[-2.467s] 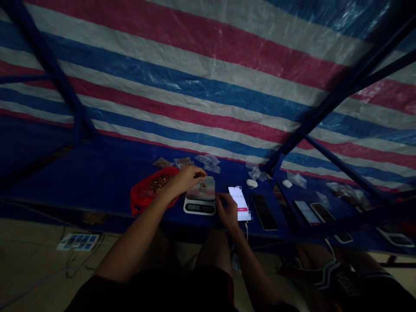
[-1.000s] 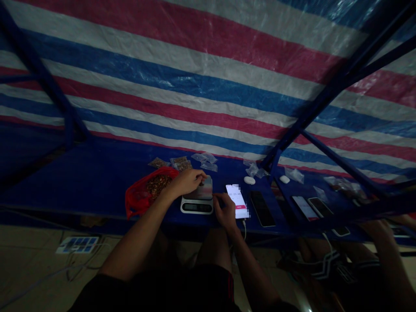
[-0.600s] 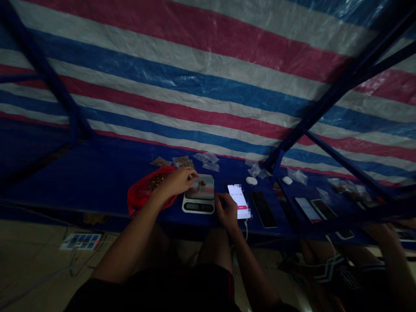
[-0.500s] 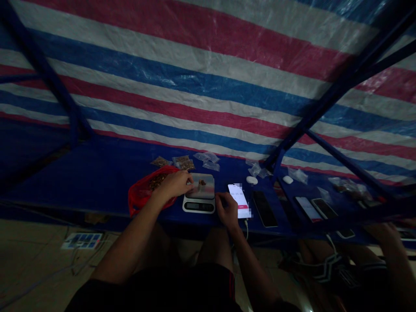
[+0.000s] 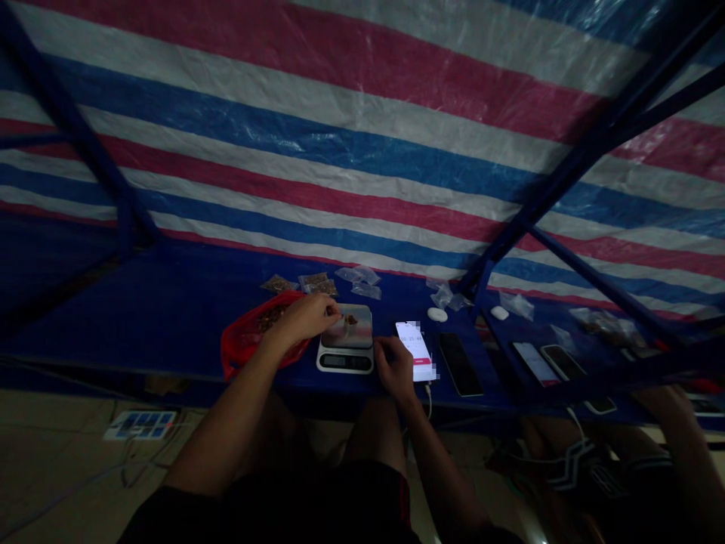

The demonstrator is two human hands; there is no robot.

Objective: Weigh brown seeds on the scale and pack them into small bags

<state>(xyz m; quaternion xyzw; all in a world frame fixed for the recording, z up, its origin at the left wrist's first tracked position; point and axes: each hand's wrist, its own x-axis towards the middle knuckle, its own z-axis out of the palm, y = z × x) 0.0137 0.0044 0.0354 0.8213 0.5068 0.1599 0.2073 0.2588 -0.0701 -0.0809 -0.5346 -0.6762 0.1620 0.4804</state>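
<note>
A flat white kitchen scale with a shiny metal top [image 5: 344, 339] sits on the blue table [image 5: 170, 302]. On the scale's top is a little heap of dry-looking brown bits [image 5: 350, 320].

The left hand [image 5: 311, 315] is at the left side of the scale. Its fingers are curled and the tips look close together, near the heap. I cannot tell if they pinch a bit or if they touch the metal. The right hand [image 5: 395, 366] is just to the right of the scale, loosely curled. I see nothing in it, but its inside is hidden, so I cannot tell its grip. I also cannot tell if it touches the scale.

To the left of the scale is a crinkly red plastic bag [image 5: 241, 340], open, with more loose brown bits [image 5: 272, 316] inside. Behind the scale are small clear packets full of brown stuff [image 5: 318, 282] and some thin clear plastic bags [image 5: 362, 278]. To the right of the scale is a lit phone with a white screen [image 5: 416, 349].

The bits look light and hard, and they may roll or slip on the smooth metal. A soft pinch with the fingertips, around the middle of one bit, should be best. The red bag looks soft and floppy, so its rim may fold. The scale looks stiff, and is best held by its sides.
</note>
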